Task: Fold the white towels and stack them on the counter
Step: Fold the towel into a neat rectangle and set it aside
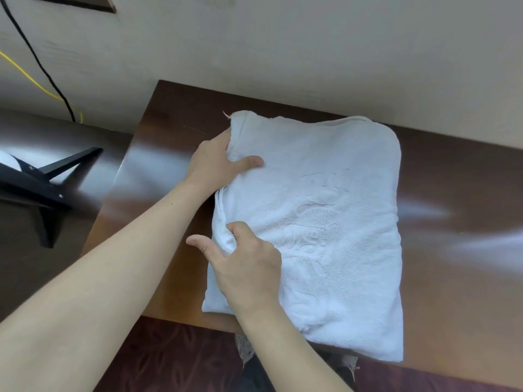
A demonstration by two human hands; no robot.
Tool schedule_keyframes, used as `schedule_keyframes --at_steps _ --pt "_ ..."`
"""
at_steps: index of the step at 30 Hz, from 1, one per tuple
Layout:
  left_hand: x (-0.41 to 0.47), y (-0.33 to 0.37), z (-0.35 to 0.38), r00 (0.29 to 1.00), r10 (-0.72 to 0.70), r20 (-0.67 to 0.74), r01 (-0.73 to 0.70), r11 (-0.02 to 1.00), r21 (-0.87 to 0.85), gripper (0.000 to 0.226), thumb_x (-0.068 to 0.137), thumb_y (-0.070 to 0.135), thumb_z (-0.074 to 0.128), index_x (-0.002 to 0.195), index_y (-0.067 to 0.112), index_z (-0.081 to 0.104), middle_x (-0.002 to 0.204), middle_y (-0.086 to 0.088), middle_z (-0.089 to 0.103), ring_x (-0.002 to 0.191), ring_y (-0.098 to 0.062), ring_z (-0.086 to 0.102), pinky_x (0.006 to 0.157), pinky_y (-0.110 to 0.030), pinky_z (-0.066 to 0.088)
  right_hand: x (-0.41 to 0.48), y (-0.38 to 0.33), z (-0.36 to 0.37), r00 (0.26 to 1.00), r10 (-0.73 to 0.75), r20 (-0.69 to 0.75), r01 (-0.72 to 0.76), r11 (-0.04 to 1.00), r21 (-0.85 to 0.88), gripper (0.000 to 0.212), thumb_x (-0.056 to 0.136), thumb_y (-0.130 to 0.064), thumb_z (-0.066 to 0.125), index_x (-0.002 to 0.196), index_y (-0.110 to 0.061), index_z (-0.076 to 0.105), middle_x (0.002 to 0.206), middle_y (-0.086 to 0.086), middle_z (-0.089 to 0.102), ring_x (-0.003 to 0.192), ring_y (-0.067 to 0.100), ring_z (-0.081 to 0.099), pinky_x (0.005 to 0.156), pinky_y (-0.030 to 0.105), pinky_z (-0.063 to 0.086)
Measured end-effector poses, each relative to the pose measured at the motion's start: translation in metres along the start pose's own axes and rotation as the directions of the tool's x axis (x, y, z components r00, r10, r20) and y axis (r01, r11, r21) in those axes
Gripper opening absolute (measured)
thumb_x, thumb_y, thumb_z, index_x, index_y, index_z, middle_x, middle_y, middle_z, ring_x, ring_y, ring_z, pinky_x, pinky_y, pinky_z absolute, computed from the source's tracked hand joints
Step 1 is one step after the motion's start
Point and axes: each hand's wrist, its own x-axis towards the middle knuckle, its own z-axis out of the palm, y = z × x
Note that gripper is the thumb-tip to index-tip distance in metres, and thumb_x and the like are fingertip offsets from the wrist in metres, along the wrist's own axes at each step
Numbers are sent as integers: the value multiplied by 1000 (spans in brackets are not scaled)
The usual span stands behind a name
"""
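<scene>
A white towel (334, 210) with a raised woven pattern lies folded into a thick rectangle on the dark wooden counter (452, 193). Its near right corner hangs slightly over the counter's front edge. My left hand (218, 159) grips the towel's far left edge, thumb on top and fingers tucked under the layers. My right hand (243, 264) holds the near left edge, with fingers curled into the fold and the thumb sticking out to the left. Several layers show along that left side.
The counter stands against a pale wall (311, 52). A lower dark surface (56, 154) at the left holds a black stand (42, 188). Black and yellow cables (48, 77) run down the wall at the far left. Patterned dark floor (169, 357) lies below the counter's front edge.
</scene>
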Motion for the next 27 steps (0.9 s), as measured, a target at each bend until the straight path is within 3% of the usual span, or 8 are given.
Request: schedule_keyframes --at_steps 5,8,12,15,17,19,22,27 --pt "-2 -2 -4 999 3 -45 -2 1000 23 82 61 81 71 132 50 46 101 29 61 89 4 55 69 -14 39 -7 -4 -4 983 -178 -34 173 978 -120 65 70 -80 52 85 -19 71 46 -9 54 42 13 53 39 23 42" --pt "-1 -4 -9 999 2 -54 -3 1000 -17 95 57 77 76 139 41 44 111 31 55 102 5 54 85 -18 44 -18 -5 -10 975 -220 6 219 970 -104 70 85 -80 35 93 -19 68 54 -8 59 48 15 57 42 27 43" --pt "-2 6 -11 987 138 -81 -123 979 165 115 56 83 69 152 33 30 141 8 44 133 -17 35 106 -29 29 -26 -2 -30 987 -145 68 128 969 211 73 94 -73 18 109 -21 66 86 -7 74 73 10 69 62 32 54" --pt "-2 31 -5 963 268 -27 -245 912 327 111 61 90 56 154 36 27 154 0 38 143 -23 28 113 -39 25 0 21 -54 992 -107 -71 122 958 258 60 100 -59 22 106 -20 66 81 -8 73 67 7 64 60 29 48" --pt "-4 50 10 954 289 79 -297 880 371 99 70 89 44 154 41 24 161 0 29 150 -24 19 117 -46 21 30 41 -71 987 -74 -145 103 973 205 54 99 -52 25 109 -17 65 85 -6 73 73 13 65 65 30 45" --pt "-9 64 32 935 305 183 -354 853 383 87 81 85 33 155 42 21 165 -1 18 153 -23 7 121 -47 12 62 65 -89 982 -54 -182 78 989 126 55 98 -49 25 118 -15 62 107 -3 71 99 17 64 88 30 46" --pt "-19 67 63 932 256 256 -347 831 434 75 93 76 23 158 41 9 168 -2 -2 153 -22 -12 123 -45 -6 104 101 -108 988 -90 -128 77 992 -104 59 101 -51 24 140 -14 50 150 3 46 146 24 29 121 44 17" --pt "-25 62 83 953 237 188 -302 785 541 72 95 71 16 158 38 4 167 -5 -5 153 -24 -11 123 -46 -6 129 159 -118 997 -59 46 74 883 -463 65 99 -62 16 157 -34 14 166 -6 3 152 25 -4 122 53 2"
